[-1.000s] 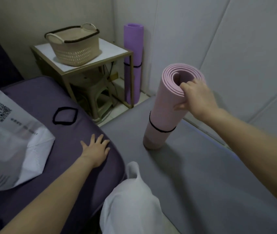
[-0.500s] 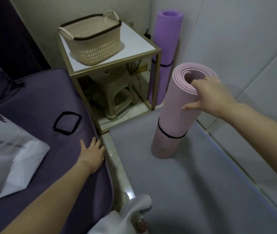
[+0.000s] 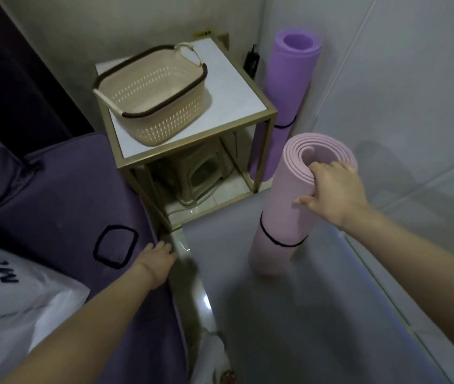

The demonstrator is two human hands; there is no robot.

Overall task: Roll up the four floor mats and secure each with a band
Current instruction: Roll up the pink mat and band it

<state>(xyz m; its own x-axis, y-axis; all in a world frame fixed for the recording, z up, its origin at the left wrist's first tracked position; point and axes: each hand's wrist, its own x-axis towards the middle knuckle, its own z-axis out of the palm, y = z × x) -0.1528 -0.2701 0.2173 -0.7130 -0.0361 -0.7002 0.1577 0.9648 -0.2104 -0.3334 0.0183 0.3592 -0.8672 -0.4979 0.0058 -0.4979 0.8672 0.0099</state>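
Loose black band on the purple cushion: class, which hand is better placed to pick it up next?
Left. The left hand rests empty beside the band; the right hand grips the upright pink mat.

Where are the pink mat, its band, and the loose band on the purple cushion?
pink mat (image 3: 281,189): head view, side of the roll.
band on pink mat (image 3: 275,243): head view, front of the loop.
loose band (image 3: 117,227): head view, top edge of the ring.

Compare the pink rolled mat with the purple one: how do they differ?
The pink mat is pale; the purple mat is a deeper violet. The right hand grips the pink mat's top rim; no hand touches the purple mat, which stands in the corner beside the side table. Both are rolled, on end, each with a black band.
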